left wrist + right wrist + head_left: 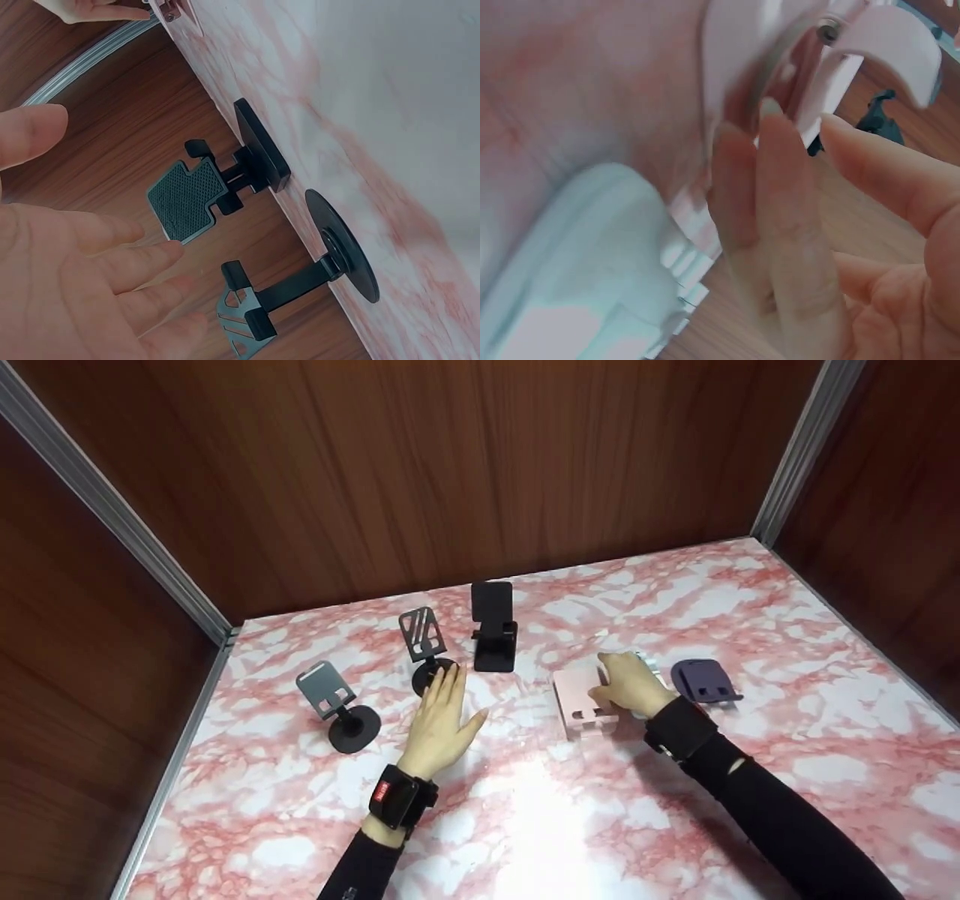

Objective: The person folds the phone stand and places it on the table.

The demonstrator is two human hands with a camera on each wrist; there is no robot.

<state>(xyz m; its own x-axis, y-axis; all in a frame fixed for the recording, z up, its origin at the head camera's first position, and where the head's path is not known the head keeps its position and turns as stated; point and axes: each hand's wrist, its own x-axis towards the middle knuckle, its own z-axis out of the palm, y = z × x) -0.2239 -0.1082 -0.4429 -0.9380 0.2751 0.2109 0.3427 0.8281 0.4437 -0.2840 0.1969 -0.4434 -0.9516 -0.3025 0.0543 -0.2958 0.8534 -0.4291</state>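
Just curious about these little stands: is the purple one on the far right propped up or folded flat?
Folded down. The purple stand lies low on the marble table, while the black stand holds its plate raised.

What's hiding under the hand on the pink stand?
The right hand rests on the pink stand, covering its right side. A pale bluish stand peeks out beside it, mostly hidden under the hand. The purple stand lies apart.
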